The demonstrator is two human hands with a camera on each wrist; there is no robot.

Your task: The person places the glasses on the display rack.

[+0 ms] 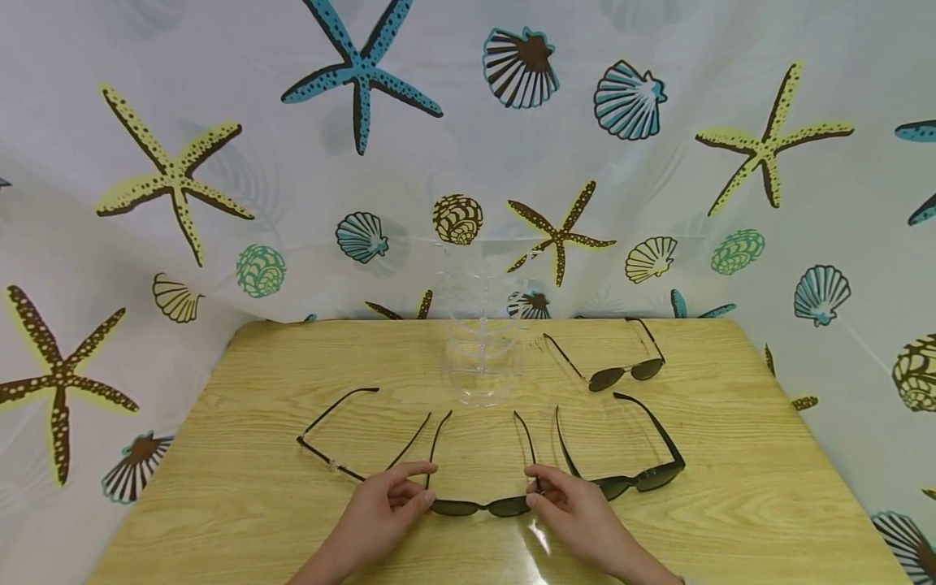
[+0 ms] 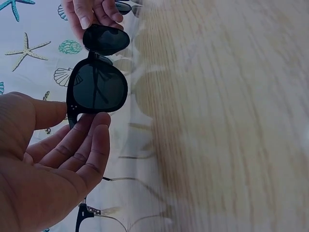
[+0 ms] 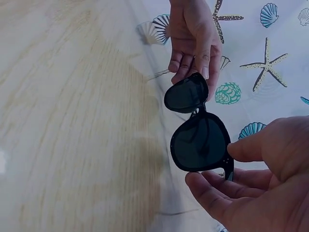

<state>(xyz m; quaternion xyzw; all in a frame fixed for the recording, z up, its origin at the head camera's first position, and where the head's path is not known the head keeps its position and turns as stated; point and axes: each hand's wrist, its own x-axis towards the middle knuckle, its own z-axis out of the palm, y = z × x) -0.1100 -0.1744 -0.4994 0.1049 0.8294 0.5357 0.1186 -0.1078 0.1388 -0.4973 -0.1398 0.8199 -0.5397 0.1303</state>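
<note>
Both hands hold a pair of black sunglasses (image 1: 509,508) with dark lenses, near the front middle of the table. My left hand (image 1: 380,508) pinches the left end of the frame by the hinge, thumb in front and fingers behind the temple. At the opposite end, my right hand (image 1: 578,512) grips the other hinge the same way. The temples are unfolded and point away from me. In the left wrist view, the lens (image 2: 99,87) faces the camera between thumb and fingers; the right wrist view shows the other lens (image 3: 200,145) likewise.
Thin-framed eyeglasses (image 1: 316,449) lie left of the hands. Larger black sunglasses (image 1: 660,477) lie just right, with metal-framed sunglasses (image 1: 607,379) farther back. A transparent tiered stand (image 1: 481,357) rises at the back middle of the wooden table (image 1: 760,496). Behind hangs a sea-patterned cloth (image 1: 453,146).
</note>
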